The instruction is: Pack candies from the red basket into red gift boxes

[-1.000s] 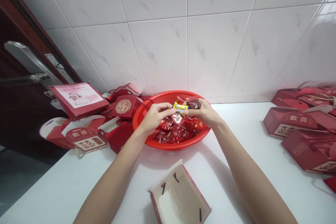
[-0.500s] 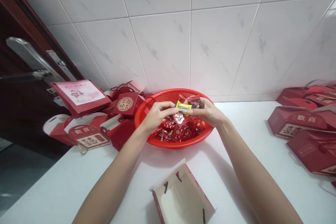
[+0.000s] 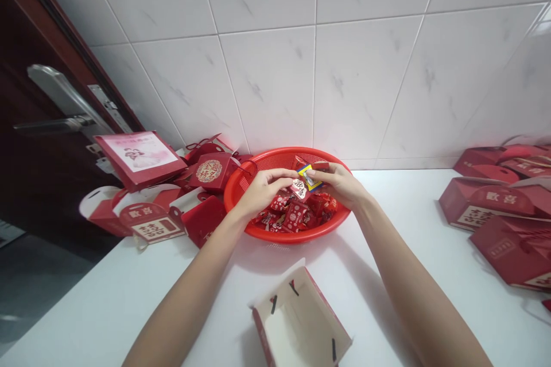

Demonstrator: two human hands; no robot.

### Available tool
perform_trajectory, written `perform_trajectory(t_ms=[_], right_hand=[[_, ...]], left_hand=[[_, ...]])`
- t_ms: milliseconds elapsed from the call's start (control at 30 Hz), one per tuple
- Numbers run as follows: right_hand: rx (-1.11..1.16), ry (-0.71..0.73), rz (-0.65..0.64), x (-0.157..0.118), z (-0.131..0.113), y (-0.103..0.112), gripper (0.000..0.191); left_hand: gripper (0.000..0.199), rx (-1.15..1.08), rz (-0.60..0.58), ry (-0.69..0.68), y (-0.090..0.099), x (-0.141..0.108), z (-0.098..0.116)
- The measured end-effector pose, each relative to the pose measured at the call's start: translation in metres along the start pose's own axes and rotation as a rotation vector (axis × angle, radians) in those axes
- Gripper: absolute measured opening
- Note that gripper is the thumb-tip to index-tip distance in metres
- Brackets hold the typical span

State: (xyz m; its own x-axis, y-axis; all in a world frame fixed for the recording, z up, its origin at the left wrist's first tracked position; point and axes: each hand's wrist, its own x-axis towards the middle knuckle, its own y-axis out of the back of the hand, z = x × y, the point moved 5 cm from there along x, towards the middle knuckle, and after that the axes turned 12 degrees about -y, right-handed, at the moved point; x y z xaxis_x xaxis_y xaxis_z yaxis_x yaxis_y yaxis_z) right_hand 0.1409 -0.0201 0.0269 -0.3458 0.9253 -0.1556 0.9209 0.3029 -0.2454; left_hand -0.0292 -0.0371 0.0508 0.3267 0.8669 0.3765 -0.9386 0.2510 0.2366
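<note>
Between the thumb and fingers of my right hand [image 3: 340, 183] is a small wrapped candy [image 3: 310, 178] in yellow and blue, tilted over the basket. My left hand [image 3: 267, 188] is closed, thumb and fingertips at the edge of a red-wrapped candy [image 3: 298, 188] with a white label. How firmly it grips that candy is hard to see. Both hands are above a red plastic basket [image 3: 286, 236] holding several red-wrapped candies [image 3: 297, 213]. Nearer to me, an open red paper box [image 3: 301, 321] with a pale inside stands on the white table.
Red gift boxes [image 3: 150, 223] are piled at the left, one with a pink picture lid [image 3: 140, 152]. More red boxes [image 3: 486, 200] stand at the right. A tiled wall [image 3: 267, 86] runs behind the table [image 3: 387, 229]. A dark door with a metal handle [image 3: 64, 97] is at far left.
The yellow and blue candy, earlier between both hands, has turned and is now in my right hand alone. My left fingers have come off it to the white-labelled candy.
</note>
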Motion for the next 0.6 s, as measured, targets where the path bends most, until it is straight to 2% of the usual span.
perform_trajectory(t_ms=[133, 233, 367, 467, 600], right_hand=[[0.05, -0.069, 0.082, 0.001, 0.003, 0.004, 0.021], [0.065, -0.097, 0.033, -0.001, 0.003, 0.0, 0.02], [0.066, -0.106, -0.006, -0.004, 0.001, -0.004, 0.021], [0.048, -0.085, -0.002, -0.004, -0.001, -0.004, 0.022], [0.04, -0.052, 0.066, -0.002, 0.0, 0.0, 0.025]], left_hand=[[0.042, 0.055, 0.002, -0.075, 0.001, 0.0, 0.002], [0.047, 0.135, 0.04, -0.128, 0.003, 0.001, 0.001], [0.054, 0.135, 0.112, -0.14, 0.009, 0.002, -0.004], [0.056, 0.131, 0.133, -0.137, 0.011, 0.002, -0.004], [0.053, 0.147, 0.124, -0.129, 0.01, 0.002, -0.003]])
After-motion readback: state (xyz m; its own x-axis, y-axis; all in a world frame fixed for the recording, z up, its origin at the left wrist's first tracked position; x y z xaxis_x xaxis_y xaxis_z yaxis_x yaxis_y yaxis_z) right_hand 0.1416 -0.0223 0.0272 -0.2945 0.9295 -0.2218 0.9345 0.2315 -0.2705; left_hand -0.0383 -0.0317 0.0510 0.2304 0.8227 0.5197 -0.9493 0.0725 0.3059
